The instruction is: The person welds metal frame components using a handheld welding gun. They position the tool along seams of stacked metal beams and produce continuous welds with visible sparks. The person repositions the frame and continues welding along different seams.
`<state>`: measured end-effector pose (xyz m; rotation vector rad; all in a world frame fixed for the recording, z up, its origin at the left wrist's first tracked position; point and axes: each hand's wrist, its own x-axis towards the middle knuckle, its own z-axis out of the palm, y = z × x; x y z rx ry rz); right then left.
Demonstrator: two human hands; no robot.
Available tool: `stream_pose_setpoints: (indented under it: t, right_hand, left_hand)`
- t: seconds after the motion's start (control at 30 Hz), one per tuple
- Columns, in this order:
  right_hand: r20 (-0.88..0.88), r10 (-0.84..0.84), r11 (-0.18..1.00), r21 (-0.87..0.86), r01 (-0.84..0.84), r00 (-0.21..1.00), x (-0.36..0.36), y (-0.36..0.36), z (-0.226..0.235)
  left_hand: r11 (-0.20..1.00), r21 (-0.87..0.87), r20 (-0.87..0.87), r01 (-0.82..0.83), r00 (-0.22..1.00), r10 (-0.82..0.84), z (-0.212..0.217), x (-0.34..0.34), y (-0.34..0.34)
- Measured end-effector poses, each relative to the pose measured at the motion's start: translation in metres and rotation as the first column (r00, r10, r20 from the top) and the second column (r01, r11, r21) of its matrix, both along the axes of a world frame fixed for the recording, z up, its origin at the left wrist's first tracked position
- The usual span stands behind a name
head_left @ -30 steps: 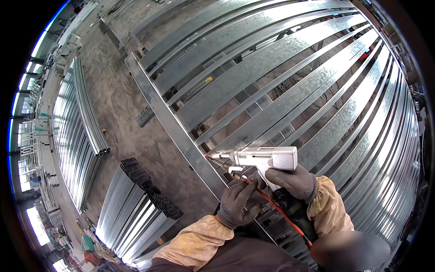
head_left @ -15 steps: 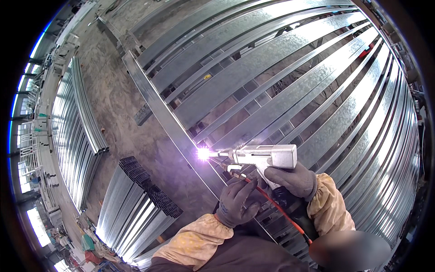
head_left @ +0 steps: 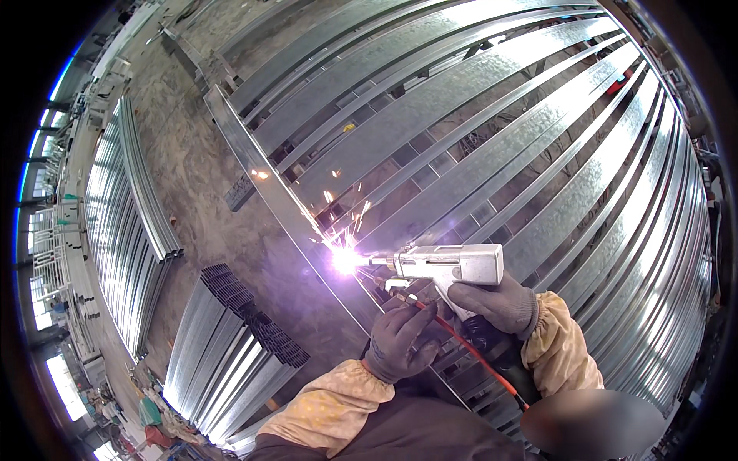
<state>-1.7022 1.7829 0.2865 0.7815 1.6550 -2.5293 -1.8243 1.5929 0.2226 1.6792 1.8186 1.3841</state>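
A bare concrete floor (head_left: 207, 192) runs through this workshop, with galvanised steel channels (head_left: 131, 230) stacked along it and a second bundle (head_left: 223, 346) nearer. A wide frame of steel bars (head_left: 492, 154) lies ahead. The right hand (head_left: 496, 303), gloved, has its grip closed around the white welding gun (head_left: 446, 265), whose tip sparks brightly on the frame's edge rail (head_left: 261, 177). The left hand (head_left: 400, 342) pinches the orange cable (head_left: 461, 346) just below.

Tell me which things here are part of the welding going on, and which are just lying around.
In use: welding gun in right hand; left hand by its red cable; galvanised steel frame; bright arc.
Lying about: stacked steel tubes; steel channels.
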Motion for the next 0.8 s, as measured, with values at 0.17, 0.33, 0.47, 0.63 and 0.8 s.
stream_pose_setpoints:
  t: [0.17,0.33,0.47,0.63,0.8]
  right_hand:
    - [0.033,0.023,0.999,-0.042,-0.022,0.999,0.0022,0.0005,-0.0005]
    - [0.022,0.024,0.999,-0.041,-0.023,0.999,0.0049,0.0008,0.0002]
    - [-0.002,-0.004,0.999,-0.048,0.004,1.000,0.0045,-0.0017,0.0011]
    - [0.043,-0.007,0.995,-0.101,0.012,0.999,0.0083,-0.0016,-0.0005]
    - [0.037,0.025,0.999,-0.025,-0.024,0.999,0.0094,-0.0006,0.0026]
  left_hand:
    - [1.000,0.023,0.010,0.003,1.000,-0.003,-0.0018,0.0007,-0.0003]
    - [1.000,0.017,0.014,0.021,1.000,-0.021,-0.0056,0.0014,-0.0018]
    - [0.999,0.015,0.008,0.028,1.000,-0.028,-0.0081,0.0014,-0.0039]
    - [0.999,-0.012,0.002,0.053,0.999,-0.053,-0.0060,0.0006,-0.0029]
    - [0.998,-0.019,0.020,0.066,0.998,-0.065,-0.0037,0.0007,-0.0031]
